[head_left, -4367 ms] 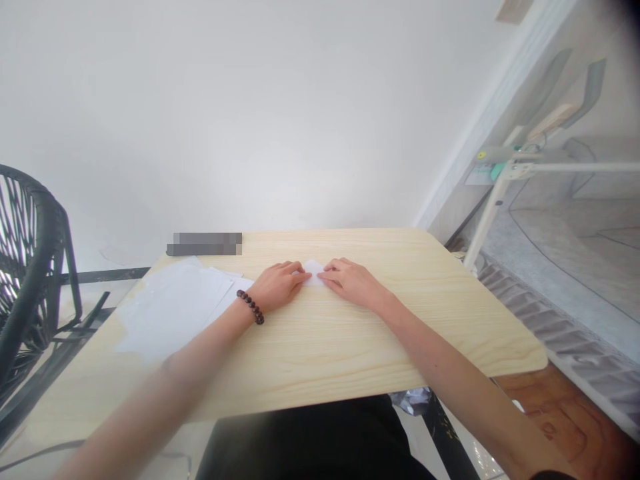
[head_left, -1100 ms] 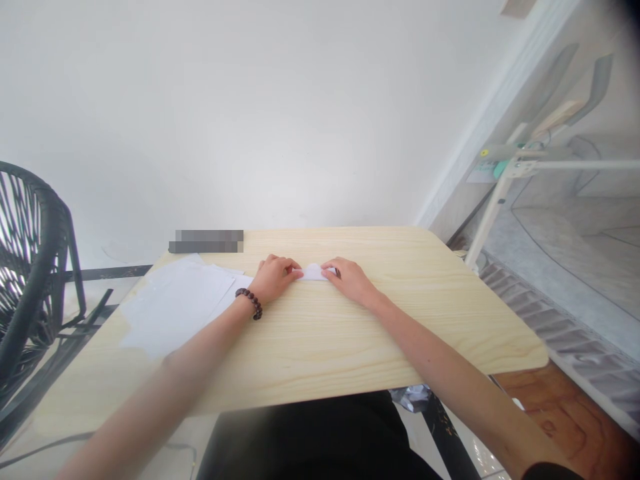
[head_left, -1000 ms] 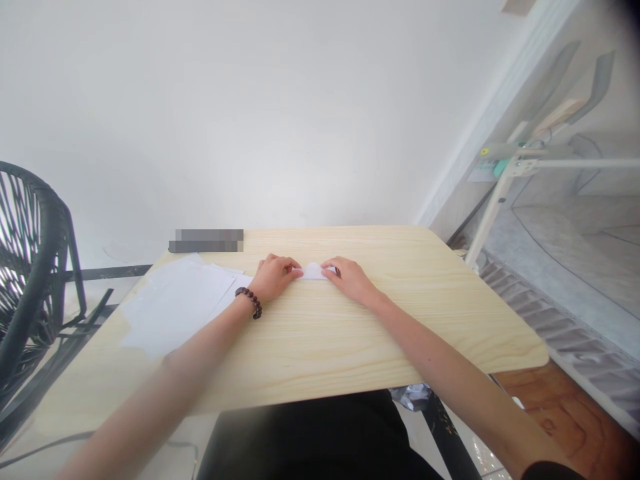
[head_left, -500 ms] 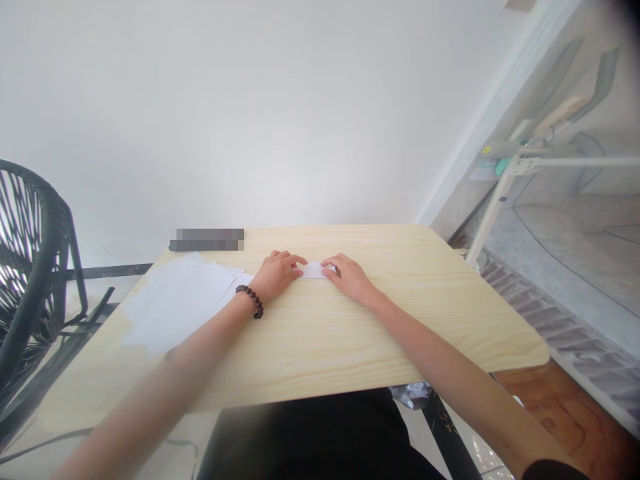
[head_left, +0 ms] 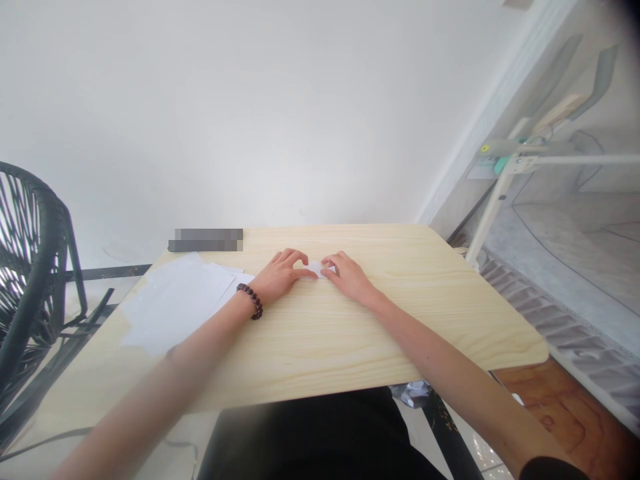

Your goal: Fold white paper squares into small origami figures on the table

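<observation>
Head view: small white paper piece, probably folded, (head_left: pixel 314 266) is lying between both hands on the pale wood-grain table (head_left: pixel 425 327). Left hand (head_left: pixel 278 275) is laying its thumb along the paper, forefinger arching well apart; right hand (head_left: pixel 348 275) is curling thumb and forefinger at the right end, can't tell if pinching. Paper is probably handling light, thin, easily creased; ends are looking best to hold. Dark rectangular strip (head_left: pixel 205 241) is showing pixelated; no writing is reading clearly.
</observation>
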A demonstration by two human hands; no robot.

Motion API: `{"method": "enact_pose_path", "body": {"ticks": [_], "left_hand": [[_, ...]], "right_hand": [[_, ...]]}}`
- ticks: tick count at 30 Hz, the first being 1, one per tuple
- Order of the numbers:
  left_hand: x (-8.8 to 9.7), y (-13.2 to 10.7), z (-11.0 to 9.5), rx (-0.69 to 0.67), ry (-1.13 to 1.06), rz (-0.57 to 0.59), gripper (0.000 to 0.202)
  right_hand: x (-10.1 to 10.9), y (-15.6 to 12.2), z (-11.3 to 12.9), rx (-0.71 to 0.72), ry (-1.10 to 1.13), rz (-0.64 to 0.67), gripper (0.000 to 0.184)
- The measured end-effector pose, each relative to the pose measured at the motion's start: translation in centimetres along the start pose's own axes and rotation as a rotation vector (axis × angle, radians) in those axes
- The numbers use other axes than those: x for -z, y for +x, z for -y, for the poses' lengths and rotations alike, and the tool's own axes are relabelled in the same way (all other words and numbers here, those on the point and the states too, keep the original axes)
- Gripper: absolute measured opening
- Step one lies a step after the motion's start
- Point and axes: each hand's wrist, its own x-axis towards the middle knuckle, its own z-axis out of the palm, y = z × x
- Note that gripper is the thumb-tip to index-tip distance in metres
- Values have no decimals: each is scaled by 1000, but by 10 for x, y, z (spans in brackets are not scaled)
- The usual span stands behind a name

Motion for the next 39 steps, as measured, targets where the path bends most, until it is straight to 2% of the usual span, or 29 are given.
{"method": "enact_pose_path", "body": {"ticks": [16, 30, 39], "left_hand": [[10, 0, 7, 35, -65, -31, 19], [13, -7, 18, 73, -147, -35, 19], [19, -11, 0, 111, -215, 23, 21]], "right_hand": [[-1, 1, -2, 0, 11, 1, 22], [1, 1, 0, -16, 22, 23, 23], [-1, 0, -3, 16, 0, 6, 23]]}}
